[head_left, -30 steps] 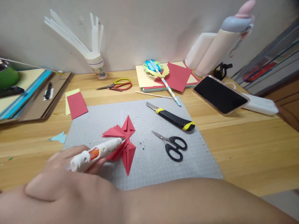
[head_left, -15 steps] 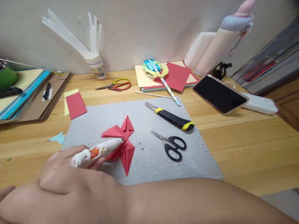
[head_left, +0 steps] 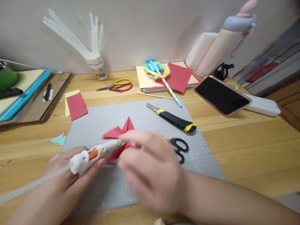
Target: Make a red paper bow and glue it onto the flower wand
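Two hands meet over the red folded paper (head_left: 117,132), light, thin and easily crushed, best pinned by its flat points: left hand (head_left: 61,181) fingers wrap the glue gun (head_left: 98,152), right hand (head_left: 150,168) fingers hover loosely spread.

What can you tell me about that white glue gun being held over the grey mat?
The glue gun is small, white plastic with faint printed spots and an orange trigger. A translucent glue stick trails from its back, blurred. The gun is held nearly flat, nozzle pointing right. The left hand wraps it from below; its tip meets the red folded paper on the grey cutting mat. The blurred right hand is close beside the nozzle.
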The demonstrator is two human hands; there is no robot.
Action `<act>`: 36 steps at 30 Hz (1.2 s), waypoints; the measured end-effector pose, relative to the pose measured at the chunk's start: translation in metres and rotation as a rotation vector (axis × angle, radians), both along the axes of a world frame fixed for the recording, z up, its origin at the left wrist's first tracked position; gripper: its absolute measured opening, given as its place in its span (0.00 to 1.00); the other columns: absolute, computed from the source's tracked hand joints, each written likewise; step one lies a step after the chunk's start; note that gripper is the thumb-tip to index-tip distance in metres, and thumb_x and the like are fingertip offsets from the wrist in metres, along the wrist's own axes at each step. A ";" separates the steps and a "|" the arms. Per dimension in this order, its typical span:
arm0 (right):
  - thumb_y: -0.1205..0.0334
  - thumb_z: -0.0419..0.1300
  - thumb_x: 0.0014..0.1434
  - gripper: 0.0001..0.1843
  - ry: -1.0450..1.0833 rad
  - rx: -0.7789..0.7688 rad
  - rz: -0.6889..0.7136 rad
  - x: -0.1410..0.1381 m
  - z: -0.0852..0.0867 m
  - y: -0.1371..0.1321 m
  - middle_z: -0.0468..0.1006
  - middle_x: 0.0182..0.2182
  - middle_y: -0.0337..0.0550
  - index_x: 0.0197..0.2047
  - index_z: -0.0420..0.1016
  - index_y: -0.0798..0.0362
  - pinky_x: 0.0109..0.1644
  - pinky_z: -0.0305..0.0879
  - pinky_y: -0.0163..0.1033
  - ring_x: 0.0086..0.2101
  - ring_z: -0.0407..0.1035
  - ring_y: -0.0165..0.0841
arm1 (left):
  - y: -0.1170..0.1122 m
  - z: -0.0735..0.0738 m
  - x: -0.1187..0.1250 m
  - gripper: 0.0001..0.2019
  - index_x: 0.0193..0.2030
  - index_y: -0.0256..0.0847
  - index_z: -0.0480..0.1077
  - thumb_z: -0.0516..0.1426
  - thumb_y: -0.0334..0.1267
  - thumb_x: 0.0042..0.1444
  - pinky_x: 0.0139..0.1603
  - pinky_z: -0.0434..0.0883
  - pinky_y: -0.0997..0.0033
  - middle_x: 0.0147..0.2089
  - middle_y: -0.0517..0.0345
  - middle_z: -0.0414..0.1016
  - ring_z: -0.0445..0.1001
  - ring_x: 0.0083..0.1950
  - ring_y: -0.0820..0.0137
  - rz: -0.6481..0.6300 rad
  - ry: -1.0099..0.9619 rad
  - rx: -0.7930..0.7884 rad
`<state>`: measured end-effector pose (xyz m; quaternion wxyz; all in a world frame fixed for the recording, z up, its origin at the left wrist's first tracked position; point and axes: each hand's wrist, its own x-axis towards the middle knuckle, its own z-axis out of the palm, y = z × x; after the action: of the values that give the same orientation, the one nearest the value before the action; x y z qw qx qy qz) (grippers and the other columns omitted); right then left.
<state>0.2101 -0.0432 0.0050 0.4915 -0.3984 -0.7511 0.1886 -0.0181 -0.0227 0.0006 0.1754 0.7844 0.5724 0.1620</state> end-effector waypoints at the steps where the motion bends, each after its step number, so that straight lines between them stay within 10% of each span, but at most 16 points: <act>1: 0.68 0.54 0.59 0.06 0.049 0.063 -0.094 0.008 -0.005 0.007 0.75 0.44 0.46 0.36 0.71 0.50 0.49 0.65 0.42 0.43 0.69 0.35 | 0.001 0.001 0.002 0.14 0.30 0.50 0.74 0.54 0.54 0.53 0.33 0.68 0.68 0.29 0.61 0.76 0.72 0.31 0.63 -0.020 0.021 0.004; 6: 0.69 0.55 0.59 0.06 0.262 -0.086 -0.385 0.028 -0.031 0.039 0.72 0.34 0.43 0.30 0.68 0.52 0.38 0.65 0.39 0.36 0.68 0.33 | 0.001 0.002 0.000 0.18 0.31 0.52 0.75 0.50 0.57 0.55 0.31 0.66 0.66 0.27 0.61 0.75 0.71 0.28 0.61 -0.055 0.134 0.044; 36: 0.70 0.55 0.58 0.07 0.283 -0.193 -0.311 0.027 -0.035 0.044 0.70 0.31 0.40 0.29 0.67 0.53 0.36 0.62 0.37 0.33 0.65 0.31 | 0.005 0.005 0.012 0.17 0.26 0.54 0.74 0.50 0.56 0.56 0.21 0.63 0.70 0.19 0.62 0.74 0.68 0.18 0.64 -0.086 0.124 0.193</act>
<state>0.2366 0.0007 -0.0302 0.5747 -0.5242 -0.5828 0.2352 -0.0057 -0.0176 0.0059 0.0703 0.8301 0.5296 0.1599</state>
